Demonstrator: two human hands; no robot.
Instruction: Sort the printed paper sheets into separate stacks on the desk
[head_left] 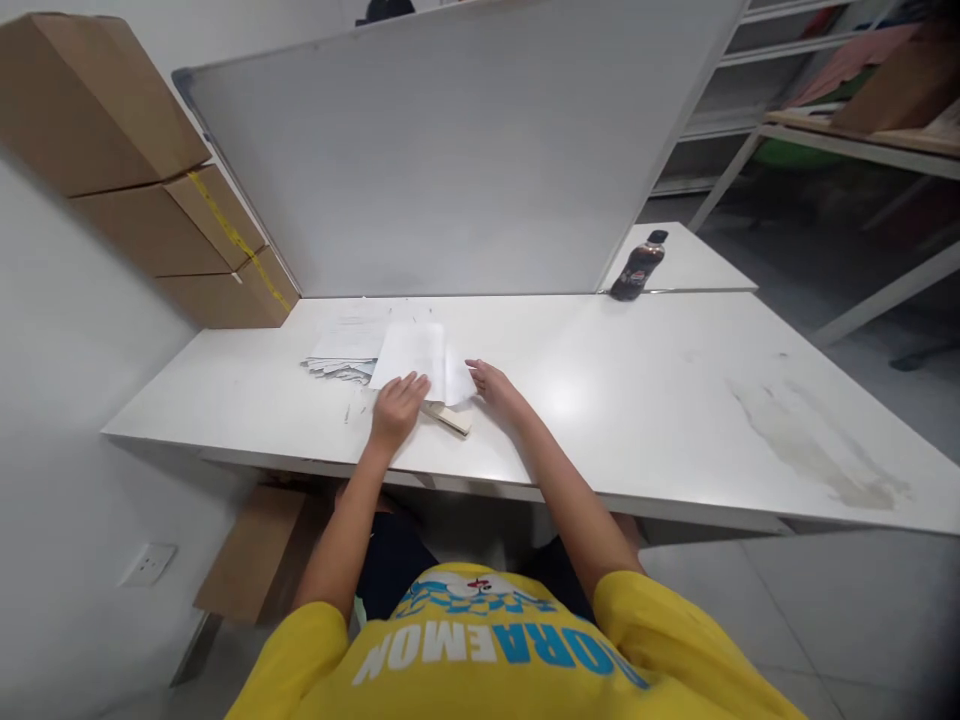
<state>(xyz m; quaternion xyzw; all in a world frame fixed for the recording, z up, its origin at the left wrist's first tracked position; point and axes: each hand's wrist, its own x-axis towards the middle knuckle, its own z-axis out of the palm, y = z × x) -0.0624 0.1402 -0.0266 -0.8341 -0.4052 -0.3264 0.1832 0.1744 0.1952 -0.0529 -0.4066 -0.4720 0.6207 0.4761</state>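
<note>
White paper (411, 352) lies on the white table, with a raised crease or fold near its right side. My left hand (400, 405) rests flat on the paper's lower left part, fingers spread. At the paper's right edge is my right hand (491, 383), its fingertips at the sheet; whether they pinch it is too small to tell. A beige stapler-like object (450, 417) lies between my hands, partly under the paper's lower edge. Left of the paper sits a stack of printed sheets (346, 338) with uneven edges.
A whiteboard (465, 150) stands along the table's (637, 400) back edge. Cardboard boxes (112, 110) are stacked at the back left. A dark drink bottle (640, 266) stands at the back right. Small dark bits and a stain (817, 445) mark the tabletop.
</note>
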